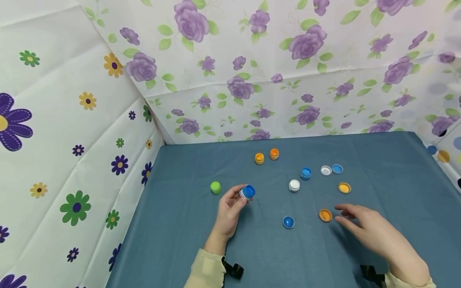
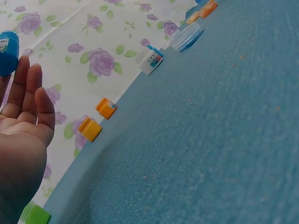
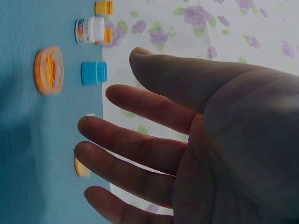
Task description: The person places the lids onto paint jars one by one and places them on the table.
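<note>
My left hand (image 1: 229, 212) holds a small dark blue paint jar (image 1: 247, 192) between thumb and fingers, raised over the table and tilted. In the left wrist view the jar (image 2: 8, 53) sits at the fingertips, its label partly showing. My right hand (image 1: 367, 226) hovers with relaxed, spread fingers and nothing in them. Just left of its fingertips lies an orange jar lid (image 1: 325, 215), upturned on the cloth; the right wrist view shows this lid (image 3: 48, 70) beyond the thumb. A dark blue lid (image 1: 288, 222) rests between the two hands.
A green jar (image 1: 215, 187) stands left of the left hand. Yellow (image 1: 259, 159) and orange (image 1: 274, 154) jars stand farther back. White (image 1: 293, 186) and light blue (image 1: 305, 173) jars stand right of centre, near white (image 1: 325, 171), blue (image 1: 337, 169) and yellow (image 1: 344, 188) lids.
</note>
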`<control>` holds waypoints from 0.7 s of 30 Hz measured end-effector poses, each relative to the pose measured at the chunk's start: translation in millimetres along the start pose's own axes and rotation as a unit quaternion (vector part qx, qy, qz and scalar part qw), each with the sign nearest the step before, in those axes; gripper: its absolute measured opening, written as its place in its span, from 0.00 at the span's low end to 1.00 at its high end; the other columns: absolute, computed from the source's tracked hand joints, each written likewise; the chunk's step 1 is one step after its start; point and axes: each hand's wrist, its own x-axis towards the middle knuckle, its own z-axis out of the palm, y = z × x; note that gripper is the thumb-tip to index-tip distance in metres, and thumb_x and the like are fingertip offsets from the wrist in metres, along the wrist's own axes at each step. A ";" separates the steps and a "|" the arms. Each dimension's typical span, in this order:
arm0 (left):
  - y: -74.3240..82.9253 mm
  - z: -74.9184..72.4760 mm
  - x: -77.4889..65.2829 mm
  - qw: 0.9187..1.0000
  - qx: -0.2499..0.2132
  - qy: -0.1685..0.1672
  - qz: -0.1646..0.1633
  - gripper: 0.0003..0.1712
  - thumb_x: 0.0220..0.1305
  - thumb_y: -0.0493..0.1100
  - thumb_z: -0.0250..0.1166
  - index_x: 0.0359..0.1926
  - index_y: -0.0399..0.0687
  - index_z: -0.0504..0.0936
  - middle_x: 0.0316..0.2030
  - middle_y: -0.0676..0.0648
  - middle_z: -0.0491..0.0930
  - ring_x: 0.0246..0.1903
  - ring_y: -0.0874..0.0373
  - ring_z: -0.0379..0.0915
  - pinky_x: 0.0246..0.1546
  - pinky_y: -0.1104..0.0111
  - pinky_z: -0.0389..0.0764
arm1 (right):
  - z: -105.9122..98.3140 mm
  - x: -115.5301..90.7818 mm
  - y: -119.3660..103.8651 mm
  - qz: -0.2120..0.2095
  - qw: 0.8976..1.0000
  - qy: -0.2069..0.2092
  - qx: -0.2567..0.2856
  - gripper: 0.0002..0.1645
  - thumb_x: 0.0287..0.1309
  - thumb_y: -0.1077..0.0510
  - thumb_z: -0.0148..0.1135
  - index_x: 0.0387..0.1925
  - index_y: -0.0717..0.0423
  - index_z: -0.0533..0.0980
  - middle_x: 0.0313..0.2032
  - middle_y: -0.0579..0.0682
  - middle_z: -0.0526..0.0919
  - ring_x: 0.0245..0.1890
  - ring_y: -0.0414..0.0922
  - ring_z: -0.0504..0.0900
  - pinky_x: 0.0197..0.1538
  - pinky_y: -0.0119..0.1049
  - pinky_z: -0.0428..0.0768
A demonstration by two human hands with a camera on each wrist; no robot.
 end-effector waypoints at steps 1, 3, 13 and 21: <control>0.1 -0.1 -0.2 1.000 0.000 0.001 -0.002 0.17 0.79 0.43 0.64 0.65 0.49 0.81 0.49 0.53 0.86 0.50 0.60 0.82 0.54 0.64 0.80 | 1.0 0.5 -1.4 -0.005 1.000 0.000 0.002 0.28 0.76 0.45 0.66 0.64 0.60 0.81 0.55 0.57 0.87 0.51 0.57 0.85 0.49 0.60 0.84; -0.1 -0.3 -0.7 1.000 -0.001 0.004 -0.007 0.17 0.79 0.44 0.65 0.65 0.50 0.81 0.49 0.53 0.86 0.49 0.60 0.82 0.55 0.64 0.81 | 2.8 1.7 -4.6 -0.014 1.000 0.002 0.004 0.27 0.75 0.46 0.67 0.64 0.60 0.82 0.55 0.56 0.87 0.51 0.57 0.86 0.50 0.59 0.84; -0.9 -1.3 -1.0 1.000 -0.005 0.003 -0.008 0.19 0.79 0.44 0.65 0.66 0.48 0.80 0.49 0.52 0.86 0.49 0.60 0.82 0.55 0.64 0.81 | 21.1 10.1 -42.4 -0.064 0.998 -0.001 -0.006 0.24 0.71 0.51 0.72 0.63 0.56 0.83 0.53 0.51 0.88 0.50 0.51 0.87 0.52 0.55 0.85; -1.2 -1.7 -0.5 1.000 0.000 0.008 -0.012 0.20 0.78 0.47 0.67 0.65 0.48 0.81 0.50 0.52 0.86 0.48 0.60 0.83 0.58 0.61 0.82 | 53.6 17.4 -82.2 -0.107 0.993 -0.018 -0.045 0.39 0.63 0.51 0.79 0.73 0.46 0.76 0.61 0.53 0.82 0.55 0.53 0.85 0.52 0.53 0.86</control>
